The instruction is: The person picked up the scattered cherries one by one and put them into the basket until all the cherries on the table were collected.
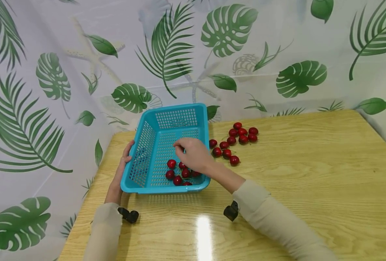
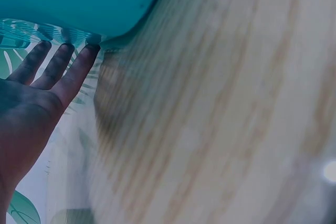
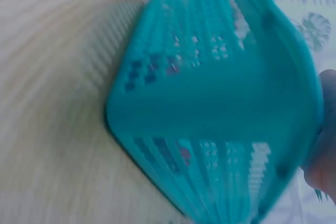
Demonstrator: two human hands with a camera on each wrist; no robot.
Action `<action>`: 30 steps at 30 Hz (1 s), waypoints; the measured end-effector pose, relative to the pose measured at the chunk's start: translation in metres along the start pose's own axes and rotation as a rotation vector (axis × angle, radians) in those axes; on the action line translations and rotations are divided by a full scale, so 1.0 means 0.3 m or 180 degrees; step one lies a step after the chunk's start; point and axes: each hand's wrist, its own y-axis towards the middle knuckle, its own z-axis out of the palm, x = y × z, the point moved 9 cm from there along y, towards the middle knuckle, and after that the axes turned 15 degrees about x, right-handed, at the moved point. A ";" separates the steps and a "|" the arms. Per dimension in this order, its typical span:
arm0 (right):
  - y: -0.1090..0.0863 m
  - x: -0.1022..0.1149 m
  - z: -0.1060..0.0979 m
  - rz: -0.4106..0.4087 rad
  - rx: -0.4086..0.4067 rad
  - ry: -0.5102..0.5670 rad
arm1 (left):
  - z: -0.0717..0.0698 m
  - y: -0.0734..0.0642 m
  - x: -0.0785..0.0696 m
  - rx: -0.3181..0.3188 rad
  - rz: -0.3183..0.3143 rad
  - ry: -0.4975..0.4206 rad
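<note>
A blue plastic basket (image 1: 163, 190) with perforated walls stands on the table. Several red cherries (image 1: 177, 180) lie inside it, in the near right part. From the left, my left hand (image 1: 118, 177) touches the basket's outer side near the rim. In the left wrist view its fingers (image 2: 71, 77) are extended against the perforated wall. Above the cherries, my right hand (image 1: 194, 155) reaches in over the right rim with bent fingers. Its inner side is hidden, so whether it holds a cherry is unclear. The right wrist view shows the basket's outside corner, with part of that hand (image 3: 324, 140) at the edge.
More cherries (image 1: 234, 160) with stems lie loose on the wooden table (image 1: 310, 174), right of the basket, some close against its wall. Behind the table hangs a white cloth (image 1: 264, 29) printed with green leaves. A small black camera sits at each wrist.
</note>
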 end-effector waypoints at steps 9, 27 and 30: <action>-0.112 -0.255 -0.218 0.0713 -0.0501 0.0005 | -0.017 0.020 0.006 -0.0045 0.0103 0.0012; -0.300 -0.597 -0.255 0.1537 0.0364 -0.0812 | -0.043 0.042 0.016 -0.0032 0.0353 0.0065; -0.305 -0.580 -0.224 0.1400 0.0487 -0.0872 | -0.032 0.038 0.014 -0.0036 0.0264 0.0010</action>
